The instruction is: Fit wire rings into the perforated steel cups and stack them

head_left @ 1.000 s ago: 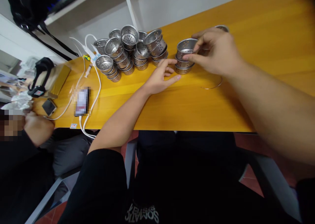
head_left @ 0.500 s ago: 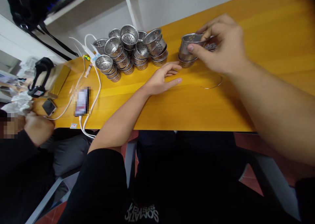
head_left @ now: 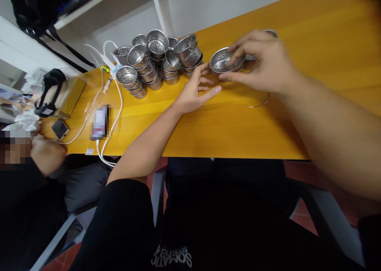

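Observation:
A perforated metal cup (head_left: 220, 61) stands on the table in front of me. My right hand (head_left: 257, 62) grips it from the right, thumb at its front and fingers over the rim. Close to the cup's left side is my left hand (head_left: 198, 88), open with its fingers spread; whether a fingertip touches the cup I cannot tell. More metal shows behind my right hand, including a rim (head_left: 270, 33), but the hand covers most of it. Several stacked perforated cups (head_left: 156, 44) stand to the left of my left hand.
A thin curved wire (head_left: 258, 105) lies in front of my right hand. To the left are a phone (head_left: 100, 122) with white cables (head_left: 120, 100), a syringe (head_left: 107, 85) and a cardboard box (head_left: 71, 98). Another person's arm (head_left: 47, 153) rests at the far left edge.
The cup in my right hand has come down and left, and its rim now tilts towards me. My left hand's fingers have risen slightly towards it.

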`<state>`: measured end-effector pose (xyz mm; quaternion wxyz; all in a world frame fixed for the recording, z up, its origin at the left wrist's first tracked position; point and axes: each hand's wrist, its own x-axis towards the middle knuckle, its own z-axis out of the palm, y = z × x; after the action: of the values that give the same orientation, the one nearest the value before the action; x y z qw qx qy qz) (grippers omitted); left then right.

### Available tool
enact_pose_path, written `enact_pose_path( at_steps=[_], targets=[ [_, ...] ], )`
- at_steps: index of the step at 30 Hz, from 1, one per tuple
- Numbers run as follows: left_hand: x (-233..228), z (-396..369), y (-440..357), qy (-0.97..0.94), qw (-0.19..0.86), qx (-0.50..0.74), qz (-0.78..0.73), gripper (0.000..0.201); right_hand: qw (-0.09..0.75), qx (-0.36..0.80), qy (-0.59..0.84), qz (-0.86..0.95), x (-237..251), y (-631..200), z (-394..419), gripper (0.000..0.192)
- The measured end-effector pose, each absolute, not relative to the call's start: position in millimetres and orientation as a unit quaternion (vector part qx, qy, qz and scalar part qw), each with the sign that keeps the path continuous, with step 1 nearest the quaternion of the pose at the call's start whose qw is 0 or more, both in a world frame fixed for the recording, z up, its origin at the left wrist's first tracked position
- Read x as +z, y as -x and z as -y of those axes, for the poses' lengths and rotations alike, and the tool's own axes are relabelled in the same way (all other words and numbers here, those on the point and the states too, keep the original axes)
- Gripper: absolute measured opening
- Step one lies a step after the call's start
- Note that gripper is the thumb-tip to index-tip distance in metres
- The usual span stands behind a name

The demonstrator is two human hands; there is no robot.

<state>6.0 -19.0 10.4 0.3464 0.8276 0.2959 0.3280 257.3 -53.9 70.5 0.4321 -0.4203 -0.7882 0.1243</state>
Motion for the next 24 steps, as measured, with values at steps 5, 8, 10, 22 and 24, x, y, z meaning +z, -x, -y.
enact_pose_path(
  at_steps=[5, 8, 10, 22, 24],
  targets=[
    [12.1, 23.4, -8.8, -0.824, 0.331, 0.348, -0.300, 0.082, 0.419, 0.148, 0.351, 0.824, 69.3, -253.1, 58.1, 0.028],
    [13.5, 25.3, -8.6, -0.826, 0.322, 0.351, -0.301, 0.084, 0.405, 0.180, 0.348, 0.826, 66.6, -250.4, 59.3, 0.027],
    [14.6, 26.0, -7.5, -0.824, 0.338, 0.347, -0.293, 0.088, 0.397, 0.190, 0.351, 0.826, 65.7, -250.0, 59.2, 0.029],
    [7.8, 20.6, -6.1, -0.831, 0.320, 0.353, -0.288, 0.092, 0.353, 0.238, 0.385, 0.819, 69.4, -250.8, 61.9, 0.031],
    [6.8, 19.4, -5.2, -0.838, 0.313, 0.353, -0.274, 0.094, 0.345, 0.244, 0.374, 0.825, 67.4, -251.4, 60.1, 0.033]
  ],
)
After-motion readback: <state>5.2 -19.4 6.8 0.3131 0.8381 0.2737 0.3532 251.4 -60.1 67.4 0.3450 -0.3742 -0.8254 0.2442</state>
